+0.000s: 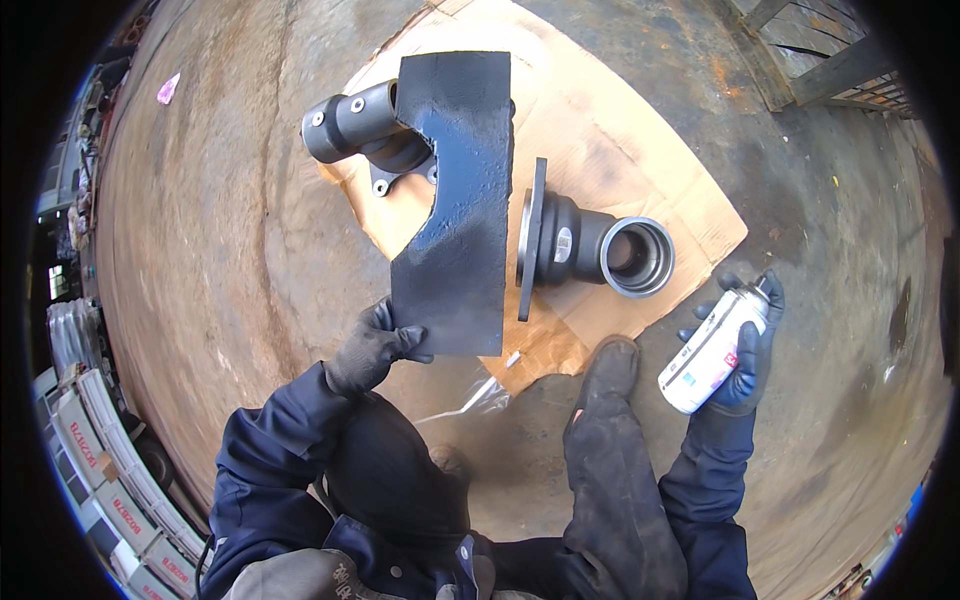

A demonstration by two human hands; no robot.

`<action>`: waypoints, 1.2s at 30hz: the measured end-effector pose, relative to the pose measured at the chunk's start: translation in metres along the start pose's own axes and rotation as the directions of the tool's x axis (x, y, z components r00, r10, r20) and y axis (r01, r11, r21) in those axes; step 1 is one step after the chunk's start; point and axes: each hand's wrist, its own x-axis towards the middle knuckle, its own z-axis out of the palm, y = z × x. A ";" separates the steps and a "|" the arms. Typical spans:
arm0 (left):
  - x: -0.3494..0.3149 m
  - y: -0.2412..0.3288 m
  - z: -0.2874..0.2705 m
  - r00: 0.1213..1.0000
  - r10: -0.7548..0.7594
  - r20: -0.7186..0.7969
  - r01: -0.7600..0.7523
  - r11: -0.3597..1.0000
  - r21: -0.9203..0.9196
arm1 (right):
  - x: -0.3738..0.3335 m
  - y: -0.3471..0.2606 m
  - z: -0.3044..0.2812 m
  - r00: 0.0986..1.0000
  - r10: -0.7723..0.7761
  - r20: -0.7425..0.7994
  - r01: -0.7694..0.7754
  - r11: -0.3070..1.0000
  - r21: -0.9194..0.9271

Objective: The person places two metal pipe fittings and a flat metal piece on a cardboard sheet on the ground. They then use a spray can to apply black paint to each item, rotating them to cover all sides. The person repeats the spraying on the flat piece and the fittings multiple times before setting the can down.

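My left hand [372,352], in a dark glove, grips the lower left corner of a flat black metal plate [468,270] with a curved notch in its left edge. The plate is raised over the cardboard, and part of its notch looks glossy and wet. My right hand [745,360], gloved too, is wrapped round a white spray can [712,350] at the right, its nozzle end tilted up and away from me. Right of the plate, a black flanged pipe fitting [590,245] lies on its side. Behind the plate, a second black fitting [350,122] with bolt holes is partly hidden.
Both fittings rest on a flattened cardboard sheet [640,130] on the stained concrete floor [220,200]. My boot [608,375] touches the sheet's near edge. Clear plastic film [488,397] lies beside it. Stacked grey boxes [110,490] line the left, and a metal frame [840,70] stands far right.
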 end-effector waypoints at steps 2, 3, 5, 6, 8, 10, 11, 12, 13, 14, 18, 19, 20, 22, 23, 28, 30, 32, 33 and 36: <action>0.005 -0.003 0.004 1.000 -0.002 0.008 0.002 1.000 -0.010 | -0.003 0.003 0.005 1.000 0.016 0.022 -0.016 1.000 0.019; 0.008 -0.004 0.005 1.000 -0.003 0.014 0.004 1.000 -0.016 | -0.004 0.005 0.007 0.999 0.008 0.053 -0.009 0.999 0.032; 0.014 -0.006 0.006 1.000 -0.003 0.021 0.003 1.000 -0.010 | -0.007 0.007 0.010 0.995 0.007 0.097 -0.013 0.998 0.058; 0.016 -0.007 0.006 1.000 -0.003 0.026 0.003 1.000 -0.008 | -0.008 0.009 0.012 0.995 0.018 0.101 -0.024 0.998 0.057; 0.022 -0.008 0.005 1.000 0.000 0.025 0.000 1.000 -0.004 | -0.010 0.012 0.013 0.992 0.038 0.123 -0.046 0.997 0.063; 0.027 -0.008 0.005 1.000 0.010 0.022 -0.010 1.000 -0.004 | -0.012 0.014 0.015 0.991 0.071 0.109 -0.078 0.995 0.057; 0.029 -0.008 0.005 1.000 0.018 0.018 -0.018 1.000 -0.006 | -0.013 0.015 0.015 0.990 0.087 0.107 -0.094 0.994 0.059; 0.031 -0.007 0.005 1.000 0.024 0.021 -0.023 1.000 -0.019 | -0.014 0.016 0.016 0.989 0.103 0.103 -0.110 0.992 0.060; 0.032 -0.006 0.005 0.999 0.032 0.014 -0.032 0.999 -0.001 | -0.015 0.016 0.017 0.988 0.129 0.089 -0.136 0.988 0.076; 0.034 -0.005 0.004 0.999 0.038 0.013 -0.038 0.999 0.007 | -0.016 0.017 0.017 0.986 0.148 0.083 -0.154 0.985 0.081; 0.039 0.001 0.005 0.998 0.068 0.017 -0.067 0.997 -0.033 | -0.016 0.019 0.018 0.978 0.198 0.072 -0.203 0.977 0.070; 0.039 0.002 0.005 0.998 0.055 0.008 -0.055 0.998 -0.016 | -0.016 0.019 0.018 0.977 0.200 0.074 -0.204 0.978 0.052; 0.040 0.004 0.004 0.999 0.049 0.007 -0.049 0.999 -0.005 | -0.015 0.020 0.019 0.977 0.199 0.076 -0.202 0.978 0.042; 0.041 0.007 0.005 0.999 0.051 0.006 -0.051 0.999 0.002 | -0.015 0.022 0.019 0.980 0.172 0.101 -0.175 0.984 0.022; 0.041 0.007 0.005 0.998 0.059 0.008 -0.059 0.998 -0.001 | -0.014 0.023 0.020 0.980 0.160 0.115 -0.164 0.986 0.022; 0.045 0.011 0.006 0.997 0.070 -0.023 -0.069 0.996 0.056 | -0.013 0.027 0.022 0.979 0.169 0.116 -0.169 0.986 -0.011; 0.048 0.013 0.006 0.997 0.074 -0.034 -0.071 0.993 0.096 | -0.013 0.028 0.022 0.978 0.169 0.122 -0.169 0.986 -0.008; 0.050 0.016 0.006 0.997 0.067 -0.030 -0.064 0.995 0.074 | -0.013 0.029 0.022 0.976 0.176 0.130 -0.178 0.984 0.005; 0.051 0.018 0.006 0.998 0.058 -0.035 -0.055 0.996 0.067 | -0.013 0.030 0.023 0.975 0.181 0.126 -0.183 0.983 0.000; 0.052 0.024 0.008 0.998 0.050 -0.039 -0.048 0.997 0.068 | -0.013 0.032 0.024 0.972 0.195 0.131 -0.198 0.980 0.015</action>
